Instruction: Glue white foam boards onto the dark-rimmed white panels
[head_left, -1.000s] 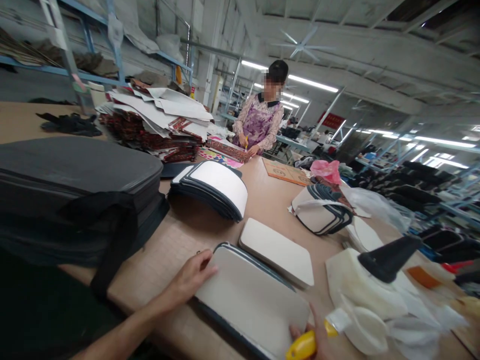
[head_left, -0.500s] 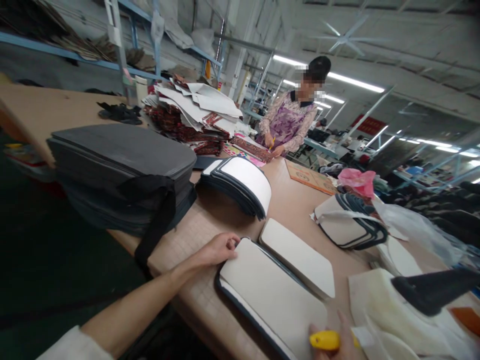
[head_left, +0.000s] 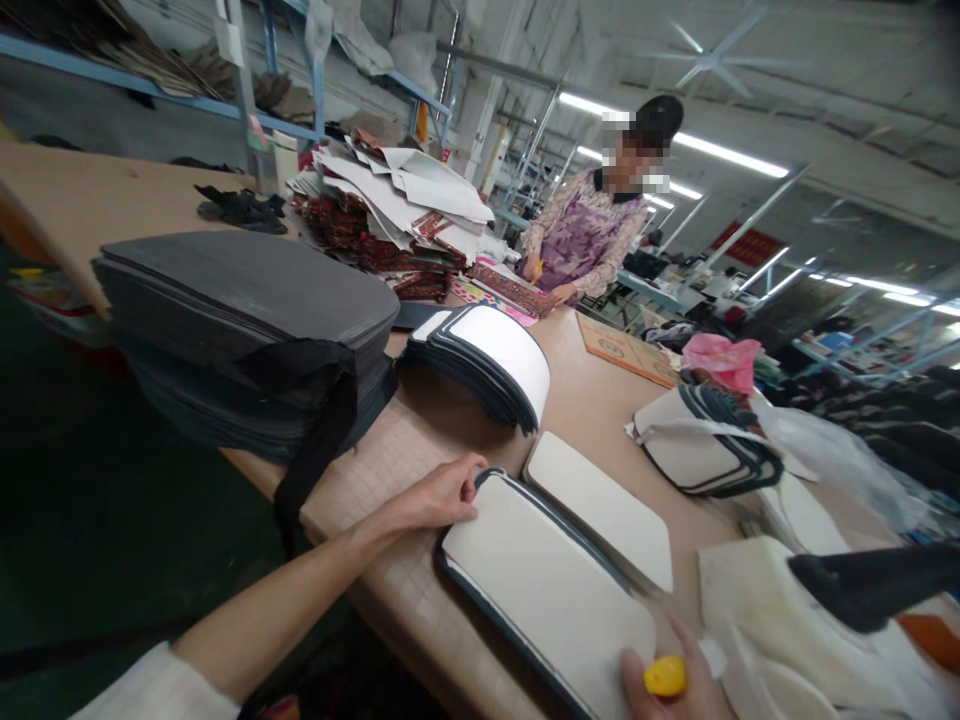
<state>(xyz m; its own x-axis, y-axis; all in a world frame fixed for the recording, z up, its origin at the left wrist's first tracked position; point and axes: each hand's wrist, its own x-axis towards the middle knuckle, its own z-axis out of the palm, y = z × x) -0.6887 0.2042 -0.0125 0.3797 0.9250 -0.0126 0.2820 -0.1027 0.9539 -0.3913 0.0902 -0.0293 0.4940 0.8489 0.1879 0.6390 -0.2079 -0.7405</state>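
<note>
At the lower centre of the frame, a cream, round-cornered flat panel (head_left: 551, 590) lies on a dark blue-black padded layer (head_left: 480, 597), whose edge peeps out around it, on a tan wooden tabletop (head_left: 409, 590). The wearer's left hand (head_left: 444, 497) touches the panel's upper-left corner, fingers mostly curled in; whether it pinches or merely steadies the corner, I cannot tell. At the bottom right, the right hand (head_left: 679, 675) is closed around a yellow, round-ended plastic handle (head_left: 665, 677), its thumb against the panel's near right end. The rest of that tool is hidden or blurred.

Just above the panel lies a smaller cream stack of rounded boards (head_left: 604, 515). On the right, close to the right hand, stands an off-white plastic container (head_left: 739, 580) with a black tapered piece (head_left: 870, 585) over it. In the upper part of the frame, a person in a purple patterned apron (head_left: 581, 230) works across the table.

As I judge it, the panel could slide out of line with the dark layer if the two hands press unevenly. A careless swing of the right hand could knock the container, and a push away from the wearer could nudge the smaller stack askew.
</note>
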